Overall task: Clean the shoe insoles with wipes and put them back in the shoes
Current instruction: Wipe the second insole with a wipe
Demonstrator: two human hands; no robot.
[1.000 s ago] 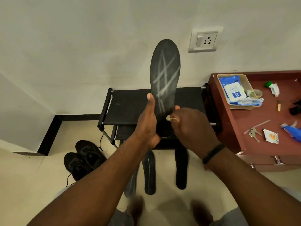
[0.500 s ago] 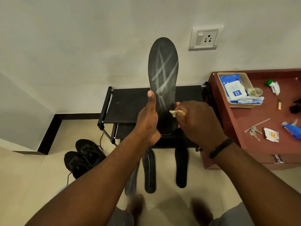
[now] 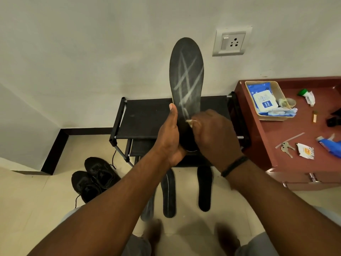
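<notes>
shoes (image 3: 96, 179) sit on the floor at left, well apart from the work. the left hand (image 3: 170, 140) clamps the heel of the upright insole (image 3: 186, 78); the right hand (image 3: 215, 133) pinches a wipe (image 3: 189, 122) against its lower face. three spare insoles (image 3: 204, 189) lie below. a hard stroke could bend the unsupported top or tug the heel loose. against half a second earlier, the wipe sits slightly higher up the insole.
</notes>
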